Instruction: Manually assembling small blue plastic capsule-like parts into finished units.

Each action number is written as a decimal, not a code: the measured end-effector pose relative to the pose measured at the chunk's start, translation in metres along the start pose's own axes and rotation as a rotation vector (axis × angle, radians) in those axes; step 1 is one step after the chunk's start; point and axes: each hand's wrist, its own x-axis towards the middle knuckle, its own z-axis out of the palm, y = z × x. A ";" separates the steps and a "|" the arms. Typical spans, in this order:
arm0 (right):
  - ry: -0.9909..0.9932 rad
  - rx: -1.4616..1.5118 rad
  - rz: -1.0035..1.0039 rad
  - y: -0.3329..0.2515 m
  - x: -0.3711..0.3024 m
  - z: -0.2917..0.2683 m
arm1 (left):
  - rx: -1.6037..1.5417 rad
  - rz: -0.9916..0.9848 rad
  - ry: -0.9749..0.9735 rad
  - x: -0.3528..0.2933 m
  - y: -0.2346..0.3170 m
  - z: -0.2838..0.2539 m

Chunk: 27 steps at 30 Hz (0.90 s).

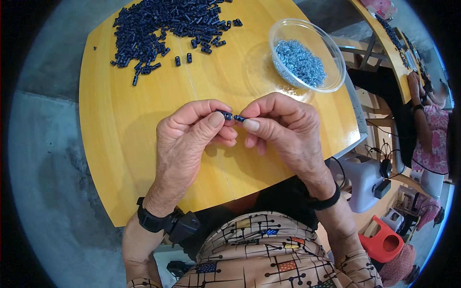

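Observation:
Over the near half of the yellow table, my left hand pinches a small black plastic piece that looks like a cord lock body between thumb and forefinger. Opposite it, my right hand grips a slimmer black plunger. The two pieces meet end to end, or nearly so; whether one has entered the other is too small to tell. Beyond my hands spreads a heap of black cord lock parts. A clear plastic bowl holds many small silvery springs, to the far right of my hands.
The yellow wooden table has a seam running across it. At the right, another person sits by a second table bearing dark parts. A pale purple stool, cables and a red stool stand on the right side.

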 end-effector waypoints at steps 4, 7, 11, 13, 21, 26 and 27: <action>-0.009 -0.023 -0.011 0.001 0.000 0.001 | 0.024 -0.005 0.004 0.000 0.000 0.000; -0.016 -0.038 -0.012 0.002 0.000 0.000 | 0.060 -0.006 0.002 0.000 0.001 0.001; -0.020 -0.033 -0.008 0.002 -0.001 -0.001 | 0.085 0.018 0.004 -0.001 -0.002 0.000; -0.014 -0.011 -0.003 0.002 -0.002 0.000 | 0.100 0.040 0.000 -0.001 -0.003 0.000; -0.005 0.038 0.017 0.003 -0.002 -0.001 | 0.191 0.100 -0.001 -0.002 0.000 0.002; 0.001 0.079 0.021 0.007 -0.003 0.001 | 0.330 0.127 0.026 -0.003 0.002 0.003; 0.001 0.080 0.021 0.008 -0.003 0.001 | 0.355 0.141 0.038 -0.004 0.002 0.003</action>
